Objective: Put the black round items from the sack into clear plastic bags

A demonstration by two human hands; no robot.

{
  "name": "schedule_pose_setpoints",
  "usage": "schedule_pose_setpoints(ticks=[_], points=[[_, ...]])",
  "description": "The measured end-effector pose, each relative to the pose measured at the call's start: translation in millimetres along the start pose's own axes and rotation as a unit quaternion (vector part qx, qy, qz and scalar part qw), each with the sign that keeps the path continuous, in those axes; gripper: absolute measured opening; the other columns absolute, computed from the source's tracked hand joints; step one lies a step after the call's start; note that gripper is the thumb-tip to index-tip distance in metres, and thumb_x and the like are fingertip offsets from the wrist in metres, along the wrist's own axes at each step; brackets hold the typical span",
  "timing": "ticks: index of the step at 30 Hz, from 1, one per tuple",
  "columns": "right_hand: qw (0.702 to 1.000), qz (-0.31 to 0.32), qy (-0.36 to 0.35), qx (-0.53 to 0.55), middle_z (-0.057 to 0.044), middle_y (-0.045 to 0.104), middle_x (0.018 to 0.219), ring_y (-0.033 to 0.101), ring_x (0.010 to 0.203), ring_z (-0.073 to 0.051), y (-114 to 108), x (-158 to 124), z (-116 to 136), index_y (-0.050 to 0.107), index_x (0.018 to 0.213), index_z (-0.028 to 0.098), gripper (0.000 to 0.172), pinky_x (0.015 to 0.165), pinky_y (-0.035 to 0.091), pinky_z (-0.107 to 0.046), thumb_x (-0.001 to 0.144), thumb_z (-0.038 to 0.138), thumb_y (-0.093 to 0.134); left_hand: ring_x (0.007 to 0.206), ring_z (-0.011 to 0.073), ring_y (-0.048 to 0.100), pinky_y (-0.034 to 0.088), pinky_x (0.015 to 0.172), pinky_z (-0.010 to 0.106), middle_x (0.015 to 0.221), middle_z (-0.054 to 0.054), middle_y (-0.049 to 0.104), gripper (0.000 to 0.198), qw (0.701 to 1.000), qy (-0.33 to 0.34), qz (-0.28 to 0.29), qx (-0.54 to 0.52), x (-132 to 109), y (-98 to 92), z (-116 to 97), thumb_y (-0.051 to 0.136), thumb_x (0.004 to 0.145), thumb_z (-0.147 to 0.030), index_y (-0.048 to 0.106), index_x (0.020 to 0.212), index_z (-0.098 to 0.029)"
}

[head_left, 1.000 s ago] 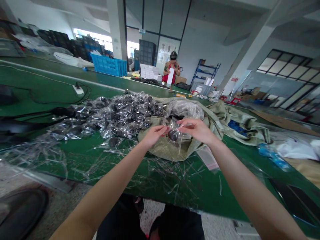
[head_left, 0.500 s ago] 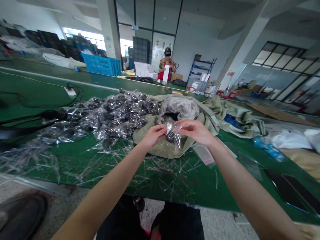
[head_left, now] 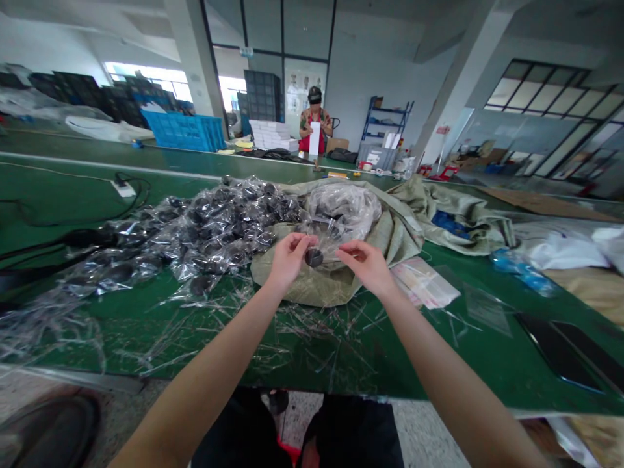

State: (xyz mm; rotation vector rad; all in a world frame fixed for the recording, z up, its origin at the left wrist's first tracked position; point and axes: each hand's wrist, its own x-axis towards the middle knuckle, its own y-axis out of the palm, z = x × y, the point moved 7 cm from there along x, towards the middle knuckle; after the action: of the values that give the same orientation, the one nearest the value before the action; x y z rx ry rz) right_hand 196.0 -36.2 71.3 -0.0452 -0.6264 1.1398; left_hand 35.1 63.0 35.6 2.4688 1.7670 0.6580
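Note:
My left hand [head_left: 290,260] pinches a small dark round object [head_left: 314,257] at its fingertips, and any clear film around it is hard to make out. My right hand [head_left: 368,265] is close by, its fingertips drawn together, a short gap from the object. Both hands are above a beige woven sack [head_left: 312,289] spread on the green workbench [head_left: 341,357]. Behind them lies a bulging clear bag [head_left: 344,211], and to the left a large heap of dark items in clear plastic [head_left: 209,234]. Torn plastic strips [head_left: 312,338] litter the bench below my hands.
A stack of flat clear bags [head_left: 424,283] lies to the right of my right hand. A co-worker [head_left: 314,123] stands across the room near a blue shelf [head_left: 387,123]. A blue crate [head_left: 175,130] sits on the far bench, and a power strip [head_left: 121,188] with cables lies on the left.
The clear film seen around the dark object earlier no longer shows plainly. My hands have moved slightly apart, and the view has shifted as my head turned.

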Motion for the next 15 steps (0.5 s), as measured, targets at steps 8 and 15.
schedule_pose_setpoints(ticks=[8, 15], points=[[0.997, -0.059, -0.056, -0.005, -0.002, 0.065, 0.077, 0.058, 0.070, -0.016, 10.0, -5.7, 5.8, 0.065, 0.077, 0.020, 0.018, 0.066, 0.047, -0.029, 0.082, 0.037, 0.063, 0.088, 0.0204, 0.067, 0.052, 0.075, 0.032, 0.093, 0.008, 0.073, 0.025, 1.000, 0.025, 0.003, 0.001, -0.7, -3.7, -1.8, 0.066, 0.077, -0.041, 0.063, 0.083, -0.016], [0.982, 0.004, -0.155, -0.110, -0.002, 0.057, 0.075, 0.053, 0.070, -0.015, 25.3, -11.9, 20.4, 0.061, 0.076, 0.020, 0.013, 0.065, 0.043, -0.029, 0.087, 0.027, 0.058, 0.094, 0.0199, 0.066, 0.048, 0.090, 0.035, 0.100, 0.007, 0.073, 0.013, 0.986, 0.104, 0.026, 0.125, -5.9, -6.0, -0.8, 0.061, 0.080, -0.029, 0.066, 0.080, -0.017]])
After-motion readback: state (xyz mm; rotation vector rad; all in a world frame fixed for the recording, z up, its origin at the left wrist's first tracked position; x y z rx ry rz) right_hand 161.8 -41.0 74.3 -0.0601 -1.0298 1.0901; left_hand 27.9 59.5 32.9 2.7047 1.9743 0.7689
